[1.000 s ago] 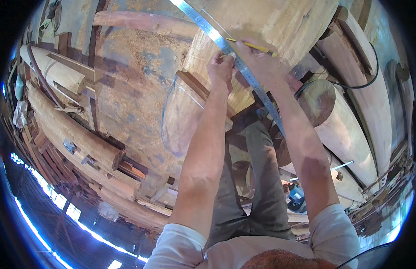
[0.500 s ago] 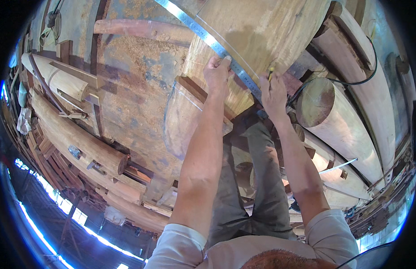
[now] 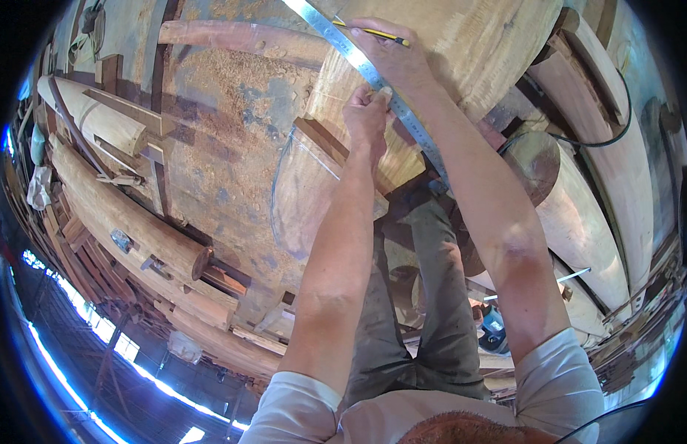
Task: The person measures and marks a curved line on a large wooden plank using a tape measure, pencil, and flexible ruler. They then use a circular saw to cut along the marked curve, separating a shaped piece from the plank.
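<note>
A long, flat metal ruler (image 3: 415,127) lies slantwise across a broad pale wooden slab (image 3: 477,52) in front of me. My left hand (image 3: 367,115) is closed on the ruler's edge, its thumb pressed on top. Farther along the ruler, my right hand (image 3: 395,61) grips a yellow-and-black pencil (image 3: 384,34). The pencil's tip points left, close to the ruler's far part. My right forearm passes over the slab and hides some of it.
Rounded logs (image 3: 532,166) lie to my right, with a dark cable (image 3: 606,143) over them. At left are a long log (image 3: 136,211) and a notched timber piece (image 3: 92,115). Sawdust (image 3: 232,89) covers the floor. A blue-and-black tool (image 3: 494,329) sits beside my right leg.
My right hand has moved forward and left with the pencil, from near the ruler's close end to its far part. The ruler and my left hand have shifted slightly right in view.
</note>
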`<move>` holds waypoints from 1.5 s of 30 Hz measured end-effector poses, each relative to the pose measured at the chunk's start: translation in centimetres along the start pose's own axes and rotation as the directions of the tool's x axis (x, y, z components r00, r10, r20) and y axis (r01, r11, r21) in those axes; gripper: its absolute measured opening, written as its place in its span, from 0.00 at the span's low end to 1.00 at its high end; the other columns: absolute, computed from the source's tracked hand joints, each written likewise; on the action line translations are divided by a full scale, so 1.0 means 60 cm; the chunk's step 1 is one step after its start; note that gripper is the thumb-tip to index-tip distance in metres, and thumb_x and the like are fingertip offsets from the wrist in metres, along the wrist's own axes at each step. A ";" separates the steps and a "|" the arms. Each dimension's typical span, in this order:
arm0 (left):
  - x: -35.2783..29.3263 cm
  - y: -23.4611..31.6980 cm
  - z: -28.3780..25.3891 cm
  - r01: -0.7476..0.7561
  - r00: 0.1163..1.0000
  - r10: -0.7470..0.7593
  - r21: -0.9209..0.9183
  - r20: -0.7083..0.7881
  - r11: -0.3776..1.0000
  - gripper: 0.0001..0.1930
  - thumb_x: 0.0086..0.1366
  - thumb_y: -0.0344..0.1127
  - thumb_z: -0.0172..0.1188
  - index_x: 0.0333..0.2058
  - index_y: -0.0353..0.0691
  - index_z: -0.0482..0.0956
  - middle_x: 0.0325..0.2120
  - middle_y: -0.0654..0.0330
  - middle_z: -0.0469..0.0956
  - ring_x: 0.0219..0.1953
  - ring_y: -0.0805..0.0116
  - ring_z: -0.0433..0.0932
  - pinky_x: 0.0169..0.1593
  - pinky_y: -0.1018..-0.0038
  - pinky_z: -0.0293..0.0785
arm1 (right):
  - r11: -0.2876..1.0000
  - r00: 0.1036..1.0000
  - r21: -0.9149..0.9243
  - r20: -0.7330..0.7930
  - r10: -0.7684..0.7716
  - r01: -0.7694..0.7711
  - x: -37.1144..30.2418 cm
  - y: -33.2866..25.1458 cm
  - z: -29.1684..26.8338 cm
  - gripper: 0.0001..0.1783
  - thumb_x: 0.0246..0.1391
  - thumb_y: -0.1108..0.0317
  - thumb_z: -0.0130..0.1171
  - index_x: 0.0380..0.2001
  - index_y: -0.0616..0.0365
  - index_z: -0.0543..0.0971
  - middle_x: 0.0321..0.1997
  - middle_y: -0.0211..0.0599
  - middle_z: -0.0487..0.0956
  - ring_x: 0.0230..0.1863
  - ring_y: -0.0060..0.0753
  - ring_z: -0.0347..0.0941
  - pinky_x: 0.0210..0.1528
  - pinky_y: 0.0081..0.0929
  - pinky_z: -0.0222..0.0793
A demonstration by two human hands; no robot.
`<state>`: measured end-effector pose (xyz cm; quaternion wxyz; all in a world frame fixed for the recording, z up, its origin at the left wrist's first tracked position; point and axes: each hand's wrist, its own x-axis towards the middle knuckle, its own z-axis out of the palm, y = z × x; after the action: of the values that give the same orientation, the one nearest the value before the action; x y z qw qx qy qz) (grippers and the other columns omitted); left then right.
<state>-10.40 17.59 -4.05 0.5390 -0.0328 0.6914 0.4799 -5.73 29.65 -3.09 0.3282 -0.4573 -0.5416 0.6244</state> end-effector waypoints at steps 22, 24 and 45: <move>0.008 -0.008 -0.004 0.010 1.000 -0.011 -0.072 -0.007 0.997 0.12 0.67 0.24 0.69 0.48 0.35 0.82 0.38 0.61 0.81 0.37 0.69 0.82 0.38 0.71 0.84 | 0.933 1.000 -0.358 -0.025 0.003 -0.012 -0.327 -0.013 -0.184 0.11 0.66 0.72 0.63 0.48 0.64 0.87 0.43 0.44 0.89 0.39 0.32 0.85 0.43 0.31 0.79; 0.001 0.003 0.013 0.019 1.000 -0.019 0.001 -0.025 1.000 0.11 0.67 0.24 0.69 0.47 0.36 0.83 0.36 0.62 0.81 0.36 0.71 0.81 0.36 0.72 0.83 | 0.903 0.998 -0.426 -0.013 0.055 -0.056 -0.280 -0.012 -0.174 0.13 0.68 0.69 0.64 0.49 0.64 0.87 0.43 0.43 0.89 0.38 0.28 0.83 0.42 0.29 0.78; 0.026 -0.018 0.005 0.005 0.999 -0.004 0.028 -0.034 1.000 0.11 0.67 0.28 0.70 0.47 0.36 0.84 0.31 0.65 0.80 0.29 0.74 0.78 0.31 0.72 0.81 | 0.855 0.935 -0.416 -0.030 -0.353 0.309 -0.099 -0.014 -0.073 0.11 0.67 0.70 0.63 0.48 0.60 0.88 0.44 0.39 0.89 0.43 0.29 0.85 0.47 0.27 0.80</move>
<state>-10.22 17.98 -5.91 0.5287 -0.0349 0.7070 0.4684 0.43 26.11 -0.96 0.3570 -0.4475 -0.7115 0.4076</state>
